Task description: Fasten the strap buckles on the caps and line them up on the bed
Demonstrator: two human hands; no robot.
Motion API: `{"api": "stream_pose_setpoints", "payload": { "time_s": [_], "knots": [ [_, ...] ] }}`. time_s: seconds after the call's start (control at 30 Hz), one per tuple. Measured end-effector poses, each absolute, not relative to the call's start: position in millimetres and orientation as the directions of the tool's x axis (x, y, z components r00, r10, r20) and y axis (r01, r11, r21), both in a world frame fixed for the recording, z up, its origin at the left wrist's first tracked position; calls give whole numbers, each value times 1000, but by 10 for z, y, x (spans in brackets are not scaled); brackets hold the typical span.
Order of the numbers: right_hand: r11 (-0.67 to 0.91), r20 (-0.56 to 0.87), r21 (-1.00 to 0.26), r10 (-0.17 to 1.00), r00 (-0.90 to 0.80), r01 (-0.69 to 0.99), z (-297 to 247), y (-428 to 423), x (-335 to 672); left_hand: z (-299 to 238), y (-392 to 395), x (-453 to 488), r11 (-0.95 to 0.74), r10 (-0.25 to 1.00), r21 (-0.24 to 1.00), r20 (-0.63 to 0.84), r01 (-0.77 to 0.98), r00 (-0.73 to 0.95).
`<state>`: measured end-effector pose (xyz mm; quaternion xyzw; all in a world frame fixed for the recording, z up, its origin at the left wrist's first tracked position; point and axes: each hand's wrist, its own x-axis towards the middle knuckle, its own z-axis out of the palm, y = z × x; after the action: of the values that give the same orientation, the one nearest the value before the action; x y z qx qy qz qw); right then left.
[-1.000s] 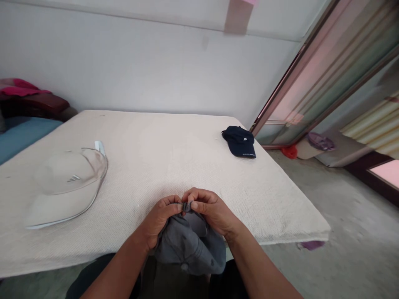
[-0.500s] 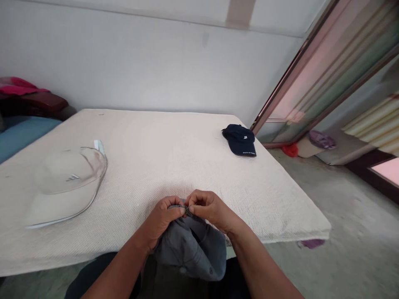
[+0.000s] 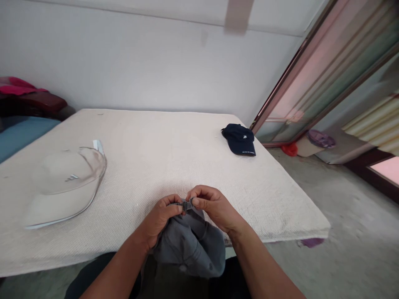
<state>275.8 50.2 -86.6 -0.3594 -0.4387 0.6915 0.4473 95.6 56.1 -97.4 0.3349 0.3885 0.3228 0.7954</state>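
Note:
A grey baseball cap point(image 3: 190, 245) hangs from my two hands at the near edge of the table, above my lap. My left hand point(image 3: 163, 216) pinches the left part of its back strap point(image 3: 187, 205), close to a small dark buckle. On the other side of the buckle, my right hand point(image 3: 212, 205) is closed on the strap between thumb and fingers. A short piece of strap and the buckle show between the two hands. The cap's crown sags below, its opening partly folded.
A cream cap point(image 3: 65, 182) with a grey-edged brim lies at the left on the white covered table point(image 3: 162, 145). A navy cap point(image 3: 239, 139) sits near the right back corner. Behind is a pale wall; a glass door point(image 3: 296, 104) and a bin point(image 3: 311, 143) are at right.
My right hand has shifted slightly up and right along the strap, away from my left hand, so more strap and the buckle show between them. The other caps have not moved.

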Motion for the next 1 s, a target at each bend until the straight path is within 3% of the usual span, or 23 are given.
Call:
{"api": "stream_pose_setpoints", "payload": {
  "time_s": [0.17,0.5,1.0],
  "knots": [
    [-179,-24,-897,933,-359,-405,-836,487,2742,-992,589,951,602,751,745,-407,-287,520],
    [-191,-95,-952,929,-358,-241,-927,495,2745,-1016,572,934,608,755,716,-388,-342,529],
    [-194,-140,-974,920,-365,-115,-944,504,2734,-981,539,967,514,786,847,-404,-133,467]
  ]
}}
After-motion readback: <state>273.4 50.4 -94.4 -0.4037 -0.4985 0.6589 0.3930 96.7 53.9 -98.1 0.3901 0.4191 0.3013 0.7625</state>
